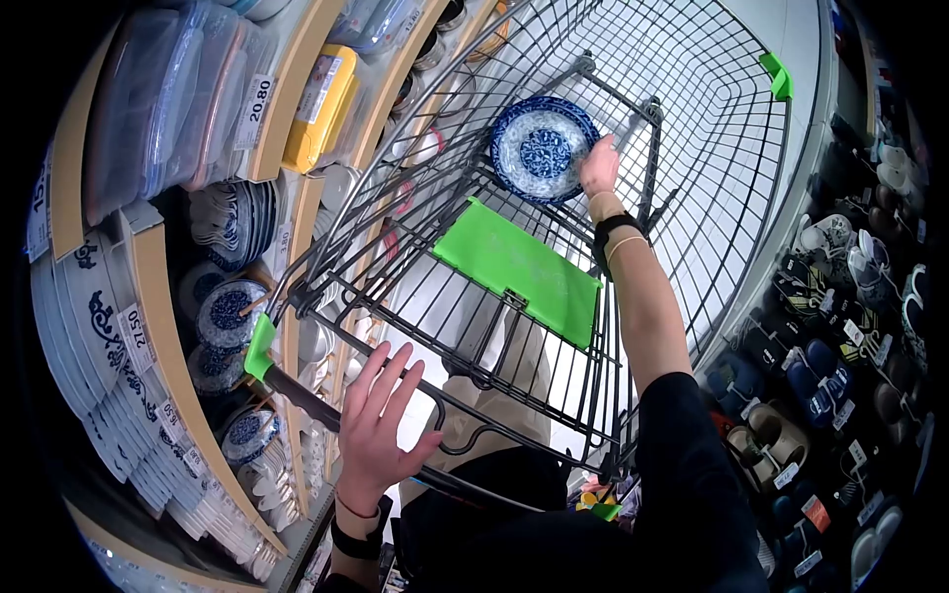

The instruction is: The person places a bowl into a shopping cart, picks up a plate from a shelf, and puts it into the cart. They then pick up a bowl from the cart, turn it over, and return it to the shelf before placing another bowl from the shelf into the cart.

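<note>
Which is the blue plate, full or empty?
Empty. The blue plate shows its pattern all across, with nothing lying on it; only the right hand is at its edge.

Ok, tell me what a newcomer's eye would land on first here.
Probably the blue-and-white plate in the upper middle, seen against the dark wire cart, with the right hand at its edge. Next, likely the bright green panel just below it, near the middle of the view. The yellow package on the shelves at upper left also stands out.
</note>
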